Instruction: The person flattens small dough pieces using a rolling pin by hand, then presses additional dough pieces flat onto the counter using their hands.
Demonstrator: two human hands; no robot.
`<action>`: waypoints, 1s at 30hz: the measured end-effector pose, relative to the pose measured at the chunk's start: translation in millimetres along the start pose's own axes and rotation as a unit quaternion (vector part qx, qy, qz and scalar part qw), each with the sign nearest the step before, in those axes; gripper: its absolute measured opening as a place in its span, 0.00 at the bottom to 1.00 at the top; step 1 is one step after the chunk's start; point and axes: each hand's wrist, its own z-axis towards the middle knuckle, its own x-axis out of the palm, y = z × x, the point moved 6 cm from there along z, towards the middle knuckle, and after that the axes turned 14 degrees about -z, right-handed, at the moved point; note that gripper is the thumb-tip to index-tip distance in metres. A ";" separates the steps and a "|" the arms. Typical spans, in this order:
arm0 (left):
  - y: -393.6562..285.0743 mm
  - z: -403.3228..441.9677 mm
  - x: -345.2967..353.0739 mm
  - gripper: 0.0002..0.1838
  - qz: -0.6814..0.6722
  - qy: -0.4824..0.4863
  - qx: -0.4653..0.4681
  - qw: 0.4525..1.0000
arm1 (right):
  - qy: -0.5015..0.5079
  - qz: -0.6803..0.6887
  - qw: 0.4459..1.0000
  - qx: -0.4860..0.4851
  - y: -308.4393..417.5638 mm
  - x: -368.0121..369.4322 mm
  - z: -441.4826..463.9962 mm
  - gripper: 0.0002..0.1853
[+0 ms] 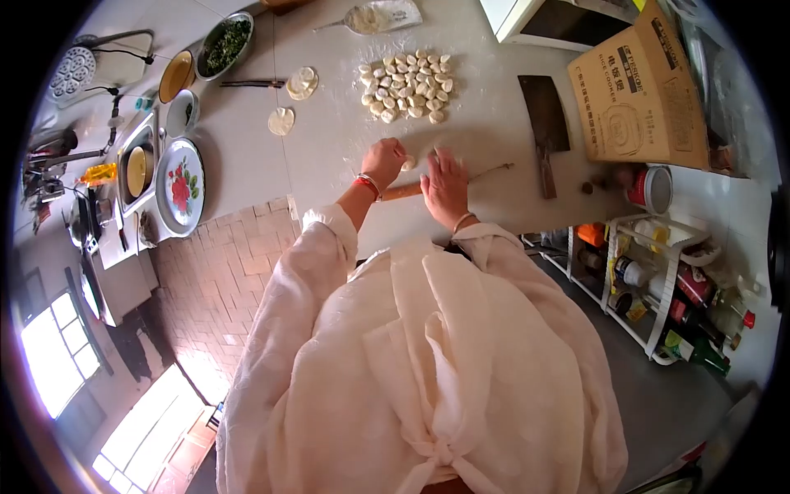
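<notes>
My left hand (pixel 384 161) has its fingers curled, with the fingertips on the edge of a small dough piece (pixel 409 163) on the counter. My right hand (pixel 445 188) lies palm down with fingers stretched out, slightly blurred, over the right end of a wooden rolling pin (pixel 401 192). The pin runs between both hands, close to the counter's front edge. Beyond them sits a cluster of several small floured dough pieces (pixel 405 86). Flat round wrappers (pixel 281 121) lie to the left of the cluster.
A cleaver (pixel 545 119) and a rice cooker box (pixel 638 95) are at the right. Chopped greens fill a bowl (pixel 225 46) at the upper left, near chopsticks (pixel 253 83) and a flowered tray (pixel 180 187). A flour scoop (pixel 383 16) lies at the back; a bottle rack (pixel 650 280) stands lower right.
</notes>
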 end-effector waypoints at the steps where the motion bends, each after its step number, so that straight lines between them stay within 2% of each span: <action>1: 3.8 -3.1 3.0 0.09 -0.001 0.012 -0.011 1.000 | 0.008 -0.055 0.998 -0.003 3.3 2.8 4.3 0.27; 4: 6.1 -13.5 5.6 0.09 0.015 -0.002 0.030 0.999 | 0.061 -0.118 0.991 0.025 2.8 19.0 25.4 0.34; 7: -2.5 -17.6 2.0 0.10 0.006 0.012 0.001 1.000 | 0.057 -0.089 0.993 0.060 6.4 26.5 53.5 0.39; 10: 8.2 -10.2 1.9 0.11 -0.063 0.005 -0.040 0.997 | 0.000 -0.056 0.997 0.046 11.5 25.0 82.2 0.42; 11: 10.9 -6.4 1.2 0.11 -0.067 0.016 -0.056 0.996 | 0.016 -0.119 0.992 0.031 14.1 24.6 89.5 0.44; 14: 11.4 -3.8 -1.6 0.11 -0.051 0.044 -0.080 0.994 | 0.017 -0.043 0.999 0.027 18.8 18.3 103.4 0.36; 17: 6.1 -0.6 -3.4 0.11 0.004 0.062 -0.038 0.997 | -0.034 -0.002 0.996 -0.081 25.1 18.9 81.5 0.36; 19: 12.6 -2.3 2.2 0.11 0.022 0.079 0.008 0.997 | 0.019 -0.028 0.997 -0.064 19.1 26.3 49.2 0.35; 22: 13.7 -13.1 -5.0 0.12 -0.058 0.012 -0.053 0.997 | 0.057 -0.073 0.995 -0.040 21.1 19.2 15.8 0.35; 26: 2.3 -21.1 -4.9 0.10 -0.057 0.040 -0.061 0.996 | 0.070 -0.176 0.981 0.035 19.8 26.2 44.7 0.37; 29: -1.1 -11.9 -4.9 0.09 -0.031 0.003 -0.036 0.999 | 0.032 -0.075 0.996 0.031 26.2 12.8 86.9 0.41; 30: 0.3 -5.5 -3.3 0.09 -0.028 0.008 -0.034 0.999 | 0.040 -0.081 0.995 0.044 24.7 15.3 97.0 0.41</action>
